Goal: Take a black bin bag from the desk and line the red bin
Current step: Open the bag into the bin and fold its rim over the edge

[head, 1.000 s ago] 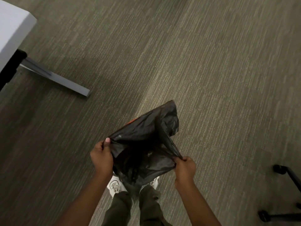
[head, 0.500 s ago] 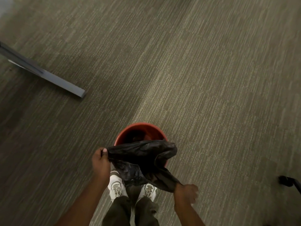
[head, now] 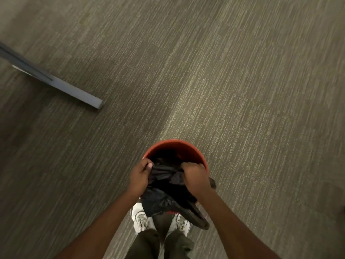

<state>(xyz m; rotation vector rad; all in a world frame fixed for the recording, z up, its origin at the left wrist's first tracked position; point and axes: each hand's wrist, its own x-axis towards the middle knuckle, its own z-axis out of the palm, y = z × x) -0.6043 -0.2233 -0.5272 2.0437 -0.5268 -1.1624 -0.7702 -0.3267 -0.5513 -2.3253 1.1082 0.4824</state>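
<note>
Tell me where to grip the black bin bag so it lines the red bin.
Grip the black bin bag by its bunched hem, from above. The left hand and right hand both pinch it near the front; the red bin's far rim is bare, so probably regrip wider and stretch it there.

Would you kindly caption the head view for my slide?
Both hands, left and right, grip a black bin bag over the red bin on carpet.
</note>
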